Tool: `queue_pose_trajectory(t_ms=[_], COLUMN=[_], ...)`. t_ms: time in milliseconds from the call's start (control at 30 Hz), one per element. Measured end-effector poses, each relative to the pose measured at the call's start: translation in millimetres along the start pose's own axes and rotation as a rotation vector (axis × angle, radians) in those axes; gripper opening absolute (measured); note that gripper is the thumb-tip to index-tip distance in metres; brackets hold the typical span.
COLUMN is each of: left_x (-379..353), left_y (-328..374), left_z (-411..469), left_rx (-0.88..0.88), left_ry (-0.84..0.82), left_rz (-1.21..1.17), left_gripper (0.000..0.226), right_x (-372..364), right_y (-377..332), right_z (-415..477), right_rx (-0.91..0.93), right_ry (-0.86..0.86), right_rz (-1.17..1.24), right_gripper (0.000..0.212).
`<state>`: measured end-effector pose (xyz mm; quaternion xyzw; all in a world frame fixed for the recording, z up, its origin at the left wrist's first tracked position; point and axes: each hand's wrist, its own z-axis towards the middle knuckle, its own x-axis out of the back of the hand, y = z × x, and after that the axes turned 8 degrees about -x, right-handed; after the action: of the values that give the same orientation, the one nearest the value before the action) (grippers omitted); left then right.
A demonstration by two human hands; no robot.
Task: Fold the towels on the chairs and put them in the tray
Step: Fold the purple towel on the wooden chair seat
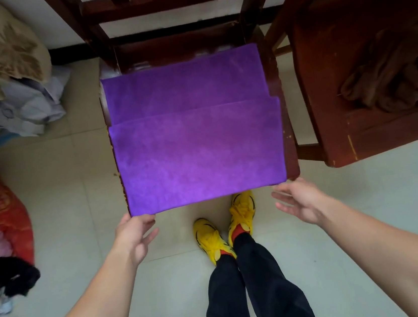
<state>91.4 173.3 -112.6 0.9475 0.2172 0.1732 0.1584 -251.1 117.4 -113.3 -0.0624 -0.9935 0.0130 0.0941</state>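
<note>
Left hand (133, 236) and right hand (297, 200), grips apart, at near-edge corners of purple towel (197, 154) on chair (291, 153)

The person wears loose black trousers (260, 289) and bright yellow lace-up shoes (210, 239) with thin black lines along the sides. Red socks (240, 231) show at the ankles, and both forearms (108, 289) are bare.

A wooden chair (183, 46) at frame centre carries a folded purple towel (196, 146); a second chair (324, 78), right, carries a brown towel (390, 75).
</note>
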Motion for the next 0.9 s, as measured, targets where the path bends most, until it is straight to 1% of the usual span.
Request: queue_pose_trajectory(t_ms=[67, 100, 167, 233, 300, 367, 433, 500, 600, 700, 767, 833, 900], left_x=[6, 10, 18, 23, 25, 24, 18, 9, -10, -24, -25, -23, -18], left_y=[0, -2, -7, -8, 0, 22, 58, 99, 150, 172, 169, 151, 120], left_z=[2, 1, -3, -11, -20, -32, -41, -44, -28, -4, 9, 15, 10], left_rx=[-0.002, -0.003, -0.027, -0.1, -0.222, -0.357, -0.454, -0.498, -0.526, -0.52, -0.507, -0.485, -0.453], left_ry=[-0.016, -0.025, -0.019, 0.023, 0.017, -0.017, -0.044, -0.051, -0.004, 0.066, 0.096, 0.133, 0.184], left_rz=[0.038, 0.068, 0.119, 0.196, 0.315, 0.374, 0.335, 0.243, 0.141, 0.142, 0.191, 0.239, 0.286], left_gripper=[0.025, 0.02, 0.012, 0.008, 0.014, 0.017, 0.017, 0.019, 0.023, 0.018, 0.007, 0.023, 0.029], right_x=[0, 2, 7, 10, 10, 6, 0, -9, -28, -42, -43, -36, -25], right_y=[-3, -3, 0, 1, -5, -22, -52, -89, -142, -170, -169, -153, -123], right_z=[3, 3, -2, -13, -31, -52, -73, -88, -89, -73, -58, -45, -39], right_rx=[-0.022, -0.018, 0.036, 0.107, 0.207, 0.371, 0.509, 0.574, 0.624, 0.611, 0.587, 0.577, 0.566], right_ry=[0.004, 0.021, 0.07, 0.113, 0.128, 0.133, 0.153, 0.15, 0.146, 0.162, 0.194, 0.273, 0.376], right_rz=[-0.07, -0.117, -0.166, -0.233, -0.295, -0.298, -0.281, -0.237, -0.176, -0.193, -0.235, -0.27, -0.358], right_gripper=[0.02, 0.016, 0.016, 0.015, 0.01, 0.011, 0.017, 0.019, 0.021, 0.012, 0.009, 0.014, 0.014])
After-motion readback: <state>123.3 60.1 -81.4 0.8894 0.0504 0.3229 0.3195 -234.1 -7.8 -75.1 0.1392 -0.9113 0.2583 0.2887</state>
